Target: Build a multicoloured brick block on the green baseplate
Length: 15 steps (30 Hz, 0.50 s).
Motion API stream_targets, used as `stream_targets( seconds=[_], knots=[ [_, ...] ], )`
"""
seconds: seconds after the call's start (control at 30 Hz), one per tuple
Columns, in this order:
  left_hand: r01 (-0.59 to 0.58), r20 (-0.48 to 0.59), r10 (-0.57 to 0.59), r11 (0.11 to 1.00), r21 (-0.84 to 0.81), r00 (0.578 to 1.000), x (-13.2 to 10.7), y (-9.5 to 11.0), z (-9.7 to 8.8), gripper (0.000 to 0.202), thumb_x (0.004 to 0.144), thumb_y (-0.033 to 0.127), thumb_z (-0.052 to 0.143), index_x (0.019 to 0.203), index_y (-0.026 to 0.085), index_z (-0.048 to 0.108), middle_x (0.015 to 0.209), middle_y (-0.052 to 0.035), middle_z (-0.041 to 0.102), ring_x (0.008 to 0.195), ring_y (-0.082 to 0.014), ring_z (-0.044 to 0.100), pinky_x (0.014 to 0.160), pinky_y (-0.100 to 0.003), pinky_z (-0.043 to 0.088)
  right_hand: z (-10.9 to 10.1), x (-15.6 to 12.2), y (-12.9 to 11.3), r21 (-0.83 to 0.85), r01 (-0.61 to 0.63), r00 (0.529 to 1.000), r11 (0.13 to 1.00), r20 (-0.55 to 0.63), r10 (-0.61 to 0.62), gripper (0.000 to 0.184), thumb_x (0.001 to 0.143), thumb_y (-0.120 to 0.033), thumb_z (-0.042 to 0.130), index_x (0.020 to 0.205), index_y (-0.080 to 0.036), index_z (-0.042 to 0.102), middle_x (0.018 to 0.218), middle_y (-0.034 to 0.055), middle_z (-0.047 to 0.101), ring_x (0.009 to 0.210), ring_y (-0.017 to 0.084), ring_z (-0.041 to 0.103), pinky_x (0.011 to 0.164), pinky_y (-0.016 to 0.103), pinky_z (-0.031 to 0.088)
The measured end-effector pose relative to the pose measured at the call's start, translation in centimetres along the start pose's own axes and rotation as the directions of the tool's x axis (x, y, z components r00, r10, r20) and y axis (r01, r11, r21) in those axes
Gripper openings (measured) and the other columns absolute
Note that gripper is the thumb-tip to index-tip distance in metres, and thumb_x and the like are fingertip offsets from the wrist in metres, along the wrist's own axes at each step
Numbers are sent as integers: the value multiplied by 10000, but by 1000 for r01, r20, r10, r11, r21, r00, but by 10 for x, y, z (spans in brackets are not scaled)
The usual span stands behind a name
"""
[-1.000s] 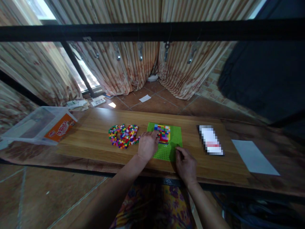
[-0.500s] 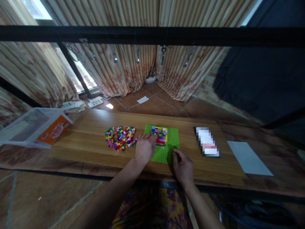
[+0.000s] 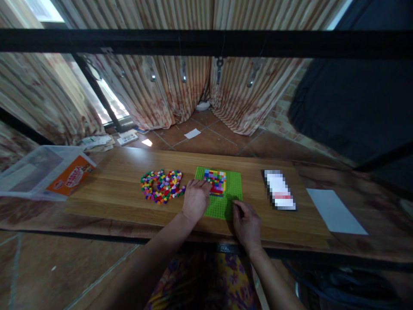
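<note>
A green studded baseplate (image 3: 232, 185) lies on the wooden board, with a block of small multicoloured building bricks (image 3: 219, 180) built up on its upper left part. My left hand (image 3: 196, 199) reaches over the plate's left side, its closed fingertips at the left edge of the built bricks; whatever is under them is hidden. My right hand (image 3: 248, 224) is closed in a pinch over the plate's lower right corner. Its fingertips come over the studs, and what they hold, if anything, cannot be seen. Left of the plate lies a pile of loose bricks (image 3: 164, 186).
A clear plastic box (image 3: 29, 168) with an orange label stands at the left end. To the right are a phone (image 3: 279, 190) with a blurred screen and a white sheet of paper (image 3: 337, 212). A black metal bar (image 3: 206, 43) with hanging hooks crosses above the wooden board (image 3: 112, 189).
The whole view has shifted slightly. Both hands keep nearly the same places at the baseplate, and the bricks look the same.
</note>
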<state>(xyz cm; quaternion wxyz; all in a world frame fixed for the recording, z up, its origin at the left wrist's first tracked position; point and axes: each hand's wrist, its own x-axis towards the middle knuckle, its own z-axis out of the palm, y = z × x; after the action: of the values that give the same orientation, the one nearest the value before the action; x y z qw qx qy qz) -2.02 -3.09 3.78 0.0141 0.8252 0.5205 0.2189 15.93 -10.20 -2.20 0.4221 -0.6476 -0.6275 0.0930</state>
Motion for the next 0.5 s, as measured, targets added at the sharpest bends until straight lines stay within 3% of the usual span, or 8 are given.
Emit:
stream_targets(
  seconds=[0.3,0.5],
  knots=[
    [-45,10,44,997,70,999,-1,3,-3,198,887,122,476,886,189,663,824,-63,680,856,-221,594,839,-367,422,3,0,2,3,7,1000,1000,-1,-7,283,927,-319,434,992,-192,678,956,100,715,877,218,670,797,351,527],
    [66,-126,-59,997,50,990,-24,2,-12,245,919,177,450,1066,186,646,865,-63,696,845,-232,602,823,-386,455,4,0,3,6,22,1000,1000,-19,-22,280,923,-295,428,985,-186,678,967,108,719,891,221,671,818,357,525]
  ],
)
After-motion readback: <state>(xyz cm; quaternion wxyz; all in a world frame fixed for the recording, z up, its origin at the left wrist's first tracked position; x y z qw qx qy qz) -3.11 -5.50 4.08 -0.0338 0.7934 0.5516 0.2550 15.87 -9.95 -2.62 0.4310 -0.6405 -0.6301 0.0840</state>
